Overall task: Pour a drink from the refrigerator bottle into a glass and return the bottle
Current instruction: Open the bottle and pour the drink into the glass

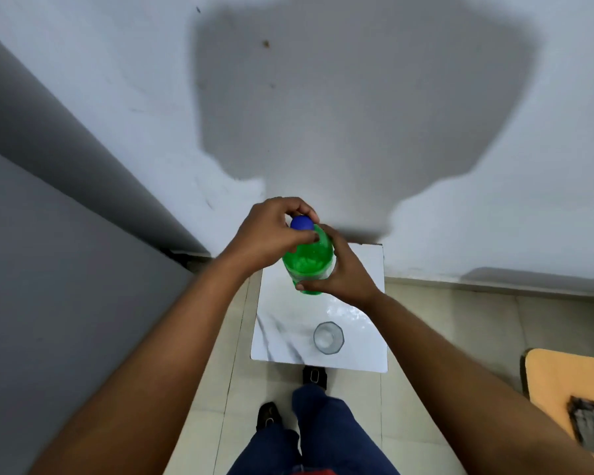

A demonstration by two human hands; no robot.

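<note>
Grip: right hand (340, 269) wrapped round green bottle (309, 265), held above table; left hand (271, 234) fingers pinching blue cap (301, 223). Table (364, 330): white, marble-look top (glossy), by wall. Glass (328, 337): clear, upright on table, near front edge, apart from bottle.

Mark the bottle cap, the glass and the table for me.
bottle cap (301, 223), head view, blue top face.
glass (328, 337), head view, inside its open mouth.
table (364, 341), head view, bare white top right of the glass.
</note>
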